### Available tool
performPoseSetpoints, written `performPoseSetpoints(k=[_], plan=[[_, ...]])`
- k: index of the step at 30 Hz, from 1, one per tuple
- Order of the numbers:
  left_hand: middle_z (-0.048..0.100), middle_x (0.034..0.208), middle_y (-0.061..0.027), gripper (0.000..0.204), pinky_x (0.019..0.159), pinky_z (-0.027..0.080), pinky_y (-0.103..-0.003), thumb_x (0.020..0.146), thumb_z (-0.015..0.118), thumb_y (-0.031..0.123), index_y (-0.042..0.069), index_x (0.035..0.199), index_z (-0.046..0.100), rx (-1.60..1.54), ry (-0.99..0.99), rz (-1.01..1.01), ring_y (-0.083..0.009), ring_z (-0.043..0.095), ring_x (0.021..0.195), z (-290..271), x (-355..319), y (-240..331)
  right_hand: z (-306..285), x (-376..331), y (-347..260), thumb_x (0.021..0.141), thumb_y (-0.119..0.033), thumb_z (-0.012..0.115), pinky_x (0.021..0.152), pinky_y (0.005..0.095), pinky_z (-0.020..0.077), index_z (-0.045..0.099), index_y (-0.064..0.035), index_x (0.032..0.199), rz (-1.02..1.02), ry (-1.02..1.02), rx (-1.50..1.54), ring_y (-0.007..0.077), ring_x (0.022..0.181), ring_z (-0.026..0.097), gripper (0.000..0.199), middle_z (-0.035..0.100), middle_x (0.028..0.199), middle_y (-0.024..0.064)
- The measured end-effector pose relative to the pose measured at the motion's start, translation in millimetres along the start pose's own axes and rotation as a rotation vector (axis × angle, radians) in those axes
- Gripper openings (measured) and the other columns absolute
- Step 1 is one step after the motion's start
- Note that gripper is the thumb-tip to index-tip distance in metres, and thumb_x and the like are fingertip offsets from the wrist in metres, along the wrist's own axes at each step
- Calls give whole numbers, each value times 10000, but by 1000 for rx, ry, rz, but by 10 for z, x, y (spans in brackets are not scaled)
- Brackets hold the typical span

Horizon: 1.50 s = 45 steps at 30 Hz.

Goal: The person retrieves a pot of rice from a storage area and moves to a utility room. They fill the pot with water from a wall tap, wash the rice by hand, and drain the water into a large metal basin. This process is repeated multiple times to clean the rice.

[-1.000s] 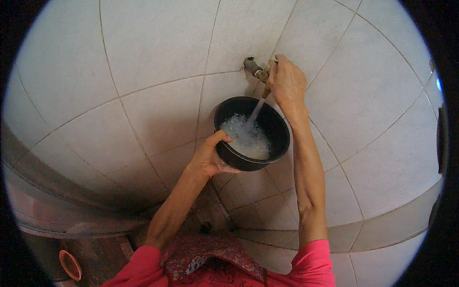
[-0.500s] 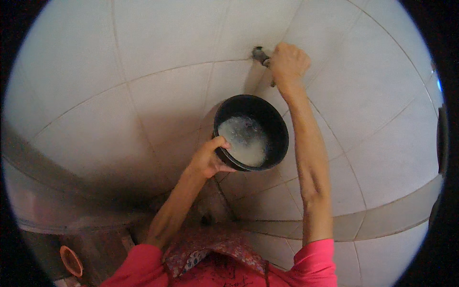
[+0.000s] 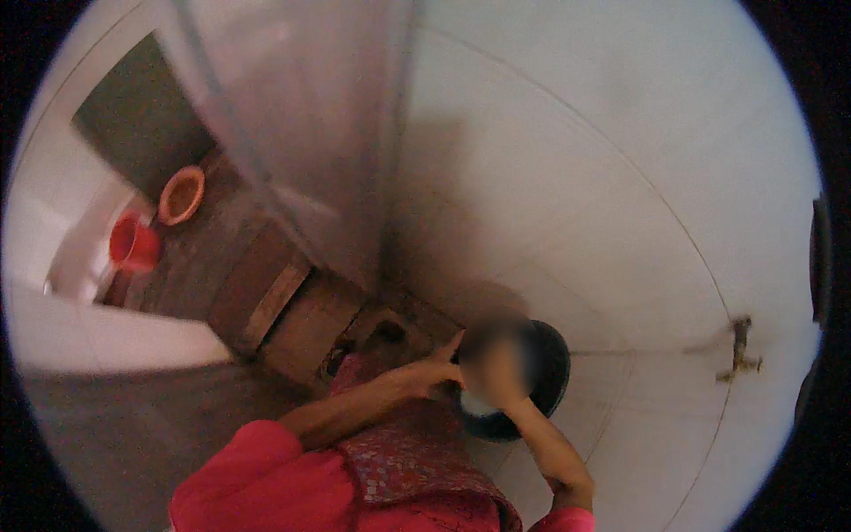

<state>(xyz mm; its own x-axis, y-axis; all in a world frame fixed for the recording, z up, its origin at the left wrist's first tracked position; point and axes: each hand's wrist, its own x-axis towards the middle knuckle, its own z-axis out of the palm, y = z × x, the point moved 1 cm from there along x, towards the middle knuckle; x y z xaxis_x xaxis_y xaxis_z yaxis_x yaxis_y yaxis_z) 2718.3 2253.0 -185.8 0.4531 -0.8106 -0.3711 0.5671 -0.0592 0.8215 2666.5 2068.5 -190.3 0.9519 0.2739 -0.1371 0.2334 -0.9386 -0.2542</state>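
Note:
A round black pot (image 3: 555,368) is held in front of me, low and right of centre. My left hand (image 3: 441,369) grips its left rim. Over the pot's opening is my right hand (image 3: 502,372), smeared by motion and a blurred patch, so its fingers cannot be made out. Part of the whitish, cloudy liquid (image 3: 479,404) shows inside the pot beside my right wrist; the rest is hidden by the hand.
A metal tap (image 3: 743,353) sticks out of the tiled wall (image 3: 620,222) at the right. Beyond a doorway on the left, an orange basin (image 3: 183,195) and a red bucket (image 3: 135,243) stand by a dark brown floor (image 3: 208,266).
My right hand has left the tap and come down over the pot. The view has swung left, bringing the doorway, basin and bucket into sight. My left hand still holds the pot.

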Motion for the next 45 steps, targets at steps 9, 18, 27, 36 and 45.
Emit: performPoseSetpoints(k=[9,18,27,36,45], plan=[[646,906,-109,1018,851,478,-354,775,660,68,144,1553,8,-564,368,128,-205,621,842,-729,-1143,-709,1645,658,-348,839,-382,608,1034,619,318,438,-106,1422,-189,182,-248,369,1327,396,667,450,1425,184],[618,986,-110,665,1012,405,-404,762,675,46,124,1379,440,32,988,646,-248,601,987,-1728,-1874,-1181,2768,1612,-1172,838,-141,586,964,571,412,607,-29,1210,-556,-351,447,407,1230,473,389,530,1318,194],[638,907,-92,785,926,460,-379,746,628,-22,133,1459,338,-817,1137,594,-215,614,937,-2977,-2349,-875,2909,3500,-2728,809,-223,609,925,599,427,664,-63,1122,-891,-497,237,395,1184,508,356,563,1258,204],[632,916,-98,959,832,488,-306,689,649,7,106,1528,194,-999,1329,843,-176,616,772,-4227,-2925,-78,1593,5584,-4770,800,-290,624,1015,641,338,689,-85,1106,-1218,-91,-227,390,1215,486,374,560,1272,205],[575,878,-44,838,638,512,-366,721,609,11,190,1480,305,-621,1696,908,-156,577,821,-5264,-3418,520,1487,6712,-5628,789,-254,643,836,534,493,685,-24,1006,-998,-784,-190,422,976,633,318,655,1065,234]])
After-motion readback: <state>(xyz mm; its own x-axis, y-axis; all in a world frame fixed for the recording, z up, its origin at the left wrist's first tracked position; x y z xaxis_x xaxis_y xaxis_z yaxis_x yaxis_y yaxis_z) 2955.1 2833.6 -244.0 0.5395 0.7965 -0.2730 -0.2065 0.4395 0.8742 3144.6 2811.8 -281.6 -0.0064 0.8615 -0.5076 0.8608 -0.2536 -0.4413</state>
